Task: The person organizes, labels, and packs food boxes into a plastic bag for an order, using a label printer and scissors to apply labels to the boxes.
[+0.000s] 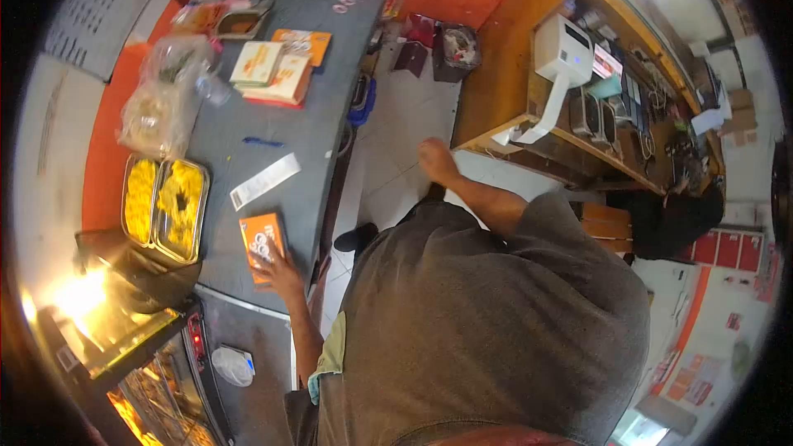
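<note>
My left hand (279,274) rests over the lower part of an orange and white box (263,235) on the grey counter (310,140), its fingers on the box. Beyond the box lie a white paper slip (266,181) and a blue pen (263,141). My right hand (436,158) is held over the floor between the counter and the wooden desk, its fingers curled in, with nothing visible in it.
Two metal trays of yellow food (180,205) stand at the counter's left edge. Stacked cartons (268,70) and plastic bags (157,116) lie farther up. A lit food warmer (157,388) is at lower left. A wooden desk (504,74) bears a white device (563,49). Another person (673,223) is at right.
</note>
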`<state>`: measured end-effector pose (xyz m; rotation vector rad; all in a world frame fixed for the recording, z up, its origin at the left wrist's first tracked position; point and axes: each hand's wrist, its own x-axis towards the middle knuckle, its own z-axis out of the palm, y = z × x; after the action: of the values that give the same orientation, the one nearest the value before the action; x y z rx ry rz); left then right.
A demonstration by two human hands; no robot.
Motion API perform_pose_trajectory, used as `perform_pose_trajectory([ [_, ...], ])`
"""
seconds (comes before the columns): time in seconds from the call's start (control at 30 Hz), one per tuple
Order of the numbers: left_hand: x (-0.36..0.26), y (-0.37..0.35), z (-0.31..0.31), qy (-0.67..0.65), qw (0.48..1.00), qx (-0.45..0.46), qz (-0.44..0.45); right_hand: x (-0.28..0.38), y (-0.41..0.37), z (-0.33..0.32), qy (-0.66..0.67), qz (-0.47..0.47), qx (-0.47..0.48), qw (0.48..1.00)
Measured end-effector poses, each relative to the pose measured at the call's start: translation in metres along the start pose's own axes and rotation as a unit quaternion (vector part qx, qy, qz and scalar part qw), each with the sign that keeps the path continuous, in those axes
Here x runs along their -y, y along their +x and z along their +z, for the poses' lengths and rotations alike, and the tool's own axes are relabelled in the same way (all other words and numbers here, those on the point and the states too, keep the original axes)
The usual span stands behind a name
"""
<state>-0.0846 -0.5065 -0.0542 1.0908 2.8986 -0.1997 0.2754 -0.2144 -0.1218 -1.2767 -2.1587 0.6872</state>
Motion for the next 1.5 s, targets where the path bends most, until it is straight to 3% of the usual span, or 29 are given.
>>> perform_pose_trajectory([
  [0.03, -0.004, -0.002, -0.001, 0.004, 1.0, -0.007, 0.01, -0.026, -0.005, -0.022, -0.049, 0.087, -0.067, 0.993],
  [0.1, -0.02, -0.008, -0.002, -0.046, 0.998, -0.029, -0.027, -0.123, -0.023, -0.055, -0.031, 0.252, -0.111, 0.961],
  [0.13, -0.036, -0.011, 0.0, -0.053, 0.989, -0.133, -0.022, -0.136, -0.031, -0.086, -0.061, 0.319, -0.132, 0.936],
  [0.23, -0.106, -0.024, -0.013, -0.11, 0.985, -0.13, -0.002, -0.209, -0.055, -0.157, -0.051, 0.528, -0.186, 0.827],
  [0.27, -0.131, -0.028, -0.009, -0.122, 0.969, -0.202, 0.067, -0.242, -0.067, -0.173, 0.042, 0.535, -0.187, 0.823],
  [0.3, -0.163, -0.034, -0.015, -0.151, 0.971, -0.161, 0.09, -0.28, -0.084, -0.187, 0.135, 0.54, -0.187, 0.81],
  [0.33, -0.198, -0.039, -0.023, -0.178, 0.971, -0.118, 0.111, -0.365, -0.111, -0.169, 0.114, 0.554, -0.162, 0.808],
  [0.4, -0.257, -0.042, -0.043, -0.272, 0.917, -0.088, 0.28, -0.323, -0.104, -0.211, 0.174, 0.587, -0.139, 0.778],
  [0.43, -0.287, -0.047, -0.043, -0.284, 0.897, -0.1, 0.323, -0.29, -0.097, -0.237, 0.202, 0.603, -0.127, 0.761],
  [0.47, -0.312, -0.046, -0.041, -0.322, 0.872, -0.043, 0.365, -0.291, -0.093, -0.247, 0.227, 0.614, -0.078, 0.752],
  [0.57, -0.392, -0.06, -0.071, -0.328, 0.845, 0.071, 0.417, -0.291, -0.076, -0.248, 0.262, 0.533, -0.125, 0.795],
  [0.6, -0.416, -0.062, -0.068, -0.36, 0.814, 0.098, 0.445, -0.282, -0.07, -0.255, 0.229, 0.499, -0.086, 0.832],
  [0.73, -0.508, -0.08, -0.098, -0.317, 0.742, 0.169, 0.565, -0.291, -0.076, -0.24, 0.298, 0.538, -0.051, 0.786],
  [0.8, -0.55, -0.089, -0.092, -0.299, 0.732, 0.193, 0.582, -0.305, -0.086, -0.225, 0.295, 0.419, -0.093, 0.854],
  [0.9, -0.607, -0.111, -0.093, -0.315, 0.728, 0.232, 0.563, -0.25, -0.086, -0.258, 0.374, 0.406, -0.117, 0.826],
  [0.97, -0.636, -0.119, -0.087, -0.324, 0.719, 0.328, 0.521, -0.217, -0.085, -0.277, 0.388, 0.413, -0.145, 0.811],
  [1.0, -0.644, -0.12, -0.082, -0.323, 0.717, 0.328, 0.524, -0.212, -0.086, -0.281, 0.441, 0.405, -0.156, 0.785],
  [1.07, -0.659, -0.121, -0.071, -0.439, 0.584, 0.498, 0.467, -0.207, -0.083, -0.294, 0.491, 0.395, -0.17, 0.758],
  [1.17, -0.661, -0.13, -0.082, -0.501, 0.566, 0.497, 0.426, -0.199, -0.077, -0.309, 0.433, 0.402, -0.133, 0.796],
  [1.23, -0.661, -0.131, -0.098, -0.498, 0.586, 0.444, 0.46, -0.19, -0.064, -0.313, 0.238, 0.275, -0.31, 0.879],
  [1.27, -0.661, -0.132, -0.104, -0.492, 0.605, 0.39, 0.49, -0.184, -0.059, -0.319, 0.238, 0.275, -0.309, 0.879],
  [1.3, -0.663, -0.133, -0.105, -0.493, 0.605, 0.389, 0.489, -0.171, -0.05, -0.334, 0.106, 0.19, -0.293, 0.931],
  [1.33, -0.665, -0.133, -0.104, -0.492, 0.622, 0.327, 0.514, -0.163, -0.043, -0.344, -0.028, 0.101, -0.269, 0.957],
  [1.37, -0.665, -0.135, -0.103, -0.489, 0.636, 0.263, 0.536, -0.161, -0.039, -0.348, -0.028, 0.1, -0.267, 0.958],
  [1.43, -0.665, -0.135, -0.106, -0.488, 0.643, 0.252, 0.534, -0.16, -0.029, -0.353, -0.067, 0.019, -0.255, 0.964],
  [1.5, -0.667, -0.133, -0.111, -0.489, 0.651, 0.236, 0.531, -0.162, -0.024, -0.353, -0.094, 0.004, -0.244, 0.965],
])
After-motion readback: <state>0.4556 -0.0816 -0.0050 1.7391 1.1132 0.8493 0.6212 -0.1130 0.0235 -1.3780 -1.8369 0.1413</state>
